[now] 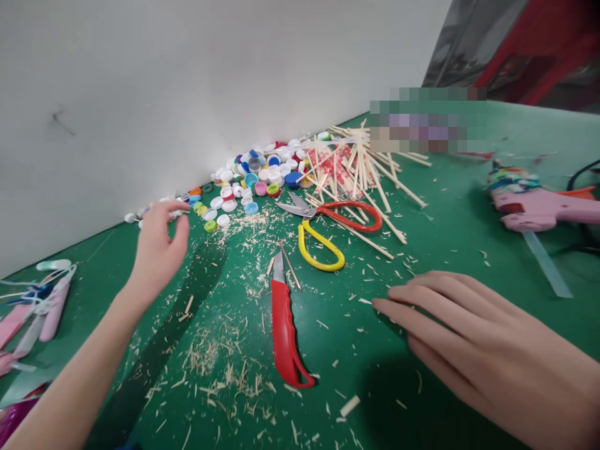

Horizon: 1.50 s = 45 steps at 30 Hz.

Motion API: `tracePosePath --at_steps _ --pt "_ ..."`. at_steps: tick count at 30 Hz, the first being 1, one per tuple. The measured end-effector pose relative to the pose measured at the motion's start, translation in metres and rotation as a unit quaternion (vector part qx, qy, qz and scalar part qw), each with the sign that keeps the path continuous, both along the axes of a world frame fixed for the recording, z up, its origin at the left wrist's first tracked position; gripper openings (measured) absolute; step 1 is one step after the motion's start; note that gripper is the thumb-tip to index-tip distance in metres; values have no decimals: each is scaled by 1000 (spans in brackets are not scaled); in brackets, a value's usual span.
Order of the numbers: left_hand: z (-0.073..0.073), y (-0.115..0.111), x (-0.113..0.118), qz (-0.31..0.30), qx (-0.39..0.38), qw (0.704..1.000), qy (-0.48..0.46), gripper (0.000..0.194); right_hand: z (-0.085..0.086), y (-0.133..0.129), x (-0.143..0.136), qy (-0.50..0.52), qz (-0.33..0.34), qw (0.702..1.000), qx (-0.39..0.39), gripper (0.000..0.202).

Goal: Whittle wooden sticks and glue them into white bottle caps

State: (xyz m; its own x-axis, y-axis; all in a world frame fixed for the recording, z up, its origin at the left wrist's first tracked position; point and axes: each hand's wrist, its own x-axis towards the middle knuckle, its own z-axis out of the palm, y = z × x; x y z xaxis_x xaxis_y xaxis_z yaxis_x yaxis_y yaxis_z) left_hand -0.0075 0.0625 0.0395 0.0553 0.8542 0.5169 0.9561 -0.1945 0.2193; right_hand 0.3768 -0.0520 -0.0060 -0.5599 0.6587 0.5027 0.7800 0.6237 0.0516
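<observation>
My left hand [162, 240] reaches out over the far left of the table, beside small white pieces [130, 217] and the left end of a pile of bottle caps [262, 169]. Its thumb stands apart from the index finger; the other fingertips are hidden. Low over the table at the right, my right hand [464, 337] has its fingers stretched out and holds nothing. Between the hands lies a red-handled folding saw or knife [285, 331], its blade pointing away. A thin metal rod [290, 265] lies beside that blade. Scissors [323, 219] with one red and one yellow handle rest spread beyond it.
Wooden chopsticks [394, 181] and red-and-white wrappers [335, 165] lie behind the scissors. A pink glue gun [539, 206] with a clear glue stick is at right. Wood shavings [206, 353] litter the green table. Pink tools [56, 306] lie left; a pale wall [187, 81] rises behind.
</observation>
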Motion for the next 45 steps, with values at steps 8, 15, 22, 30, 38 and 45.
tracePosePath --at_steps 8,15,22,30,38,45 --pt "-17 -64 -16 16 -196 980 23 25 10 2 -30 38 77 996 8 23" --pt "-50 -71 -30 -83 -118 987 68 27 12 -4 -103 38 -33 983 -175 33" --pt "-56 -74 -38 -118 -48 987 95 31 5 -5 -145 -23 -75 982 -169 63" --pt "-50 -73 -38 -94 -8 994 49 31 17 3 -113 -32 -38 982 -184 38" --pt "-12 -53 19 -165 -23 982 90 31 48 31 -29 98 -159 963 -196 41" --pt "-7 -40 67 -188 -228 949 110 35 76 45 29 236 -241 933 -123 47"
